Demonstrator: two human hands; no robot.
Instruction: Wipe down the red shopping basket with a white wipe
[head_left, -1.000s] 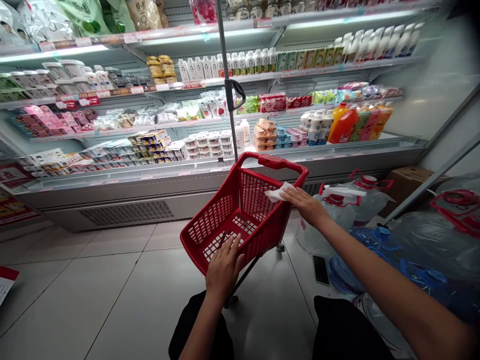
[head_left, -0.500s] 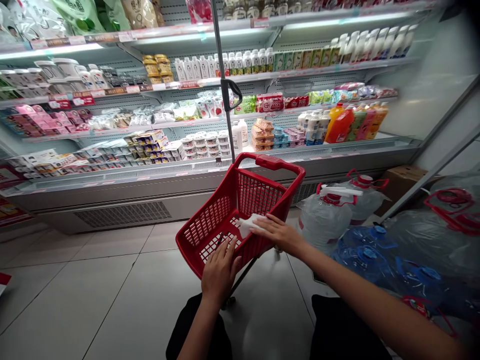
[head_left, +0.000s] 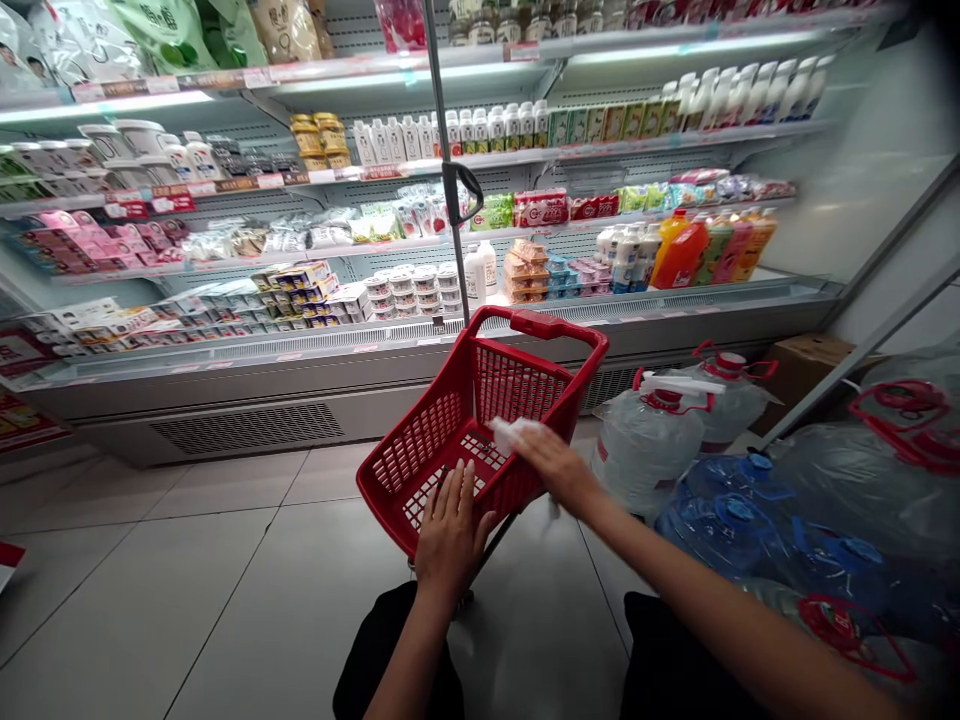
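A red plastic shopping basket (head_left: 420, 440) on a wheeled frame stands tilted on the tiled floor in front of me, empty inside. My left hand (head_left: 451, 530) lies flat on its near rim with the fingers spread. My right hand (head_left: 547, 462) presses a white wipe (head_left: 506, 432) against the basket's right rim, about midway along the side. The basket's red handle (head_left: 540, 325) sits at the far end, raised toward the cooler.
An open refrigerated shelf unit (head_left: 420, 340) full of dairy and drinks runs across the back. A metal pole (head_left: 450, 160) rises behind the basket. Large water jugs (head_left: 652, 435) crowd the floor at right. A cardboard box (head_left: 814, 360) sits beyond them.
My right hand slid the wipe from the top right rim near the handle down along the side toward me. My left hand stayed on the near rim.
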